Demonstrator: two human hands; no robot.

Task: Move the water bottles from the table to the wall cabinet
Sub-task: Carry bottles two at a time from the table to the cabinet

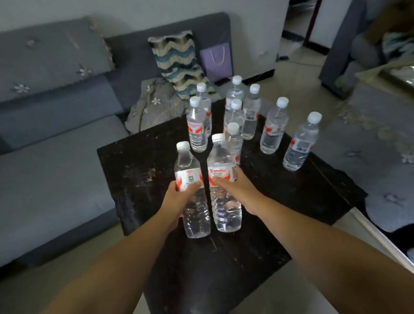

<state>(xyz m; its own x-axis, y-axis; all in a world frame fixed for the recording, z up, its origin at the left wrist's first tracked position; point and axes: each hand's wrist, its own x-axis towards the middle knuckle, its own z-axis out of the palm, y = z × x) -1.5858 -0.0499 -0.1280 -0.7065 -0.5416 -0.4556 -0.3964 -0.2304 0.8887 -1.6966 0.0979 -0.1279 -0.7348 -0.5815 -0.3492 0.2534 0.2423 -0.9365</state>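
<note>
Two clear water bottles with white caps and red-and-white labels are side by side near the middle of the dark table [137, 178]. My left hand [179, 196] grips the left bottle [190, 178] around its label. My right hand [236, 186] grips the right bottle [221, 165] at the same height. Both bottles are upright. Several more bottles [273, 126] of the same kind stand in a loose group on the far half of the table. The wall cabinet is not in view.
A grey sofa [44, 136] runs along the left, with a zigzag cushion [180, 64] and a purple bag [216, 61] at its far end. Another grey seat [391, 155] lies on the right. A doorway [297, 31] opens at the back right.
</note>
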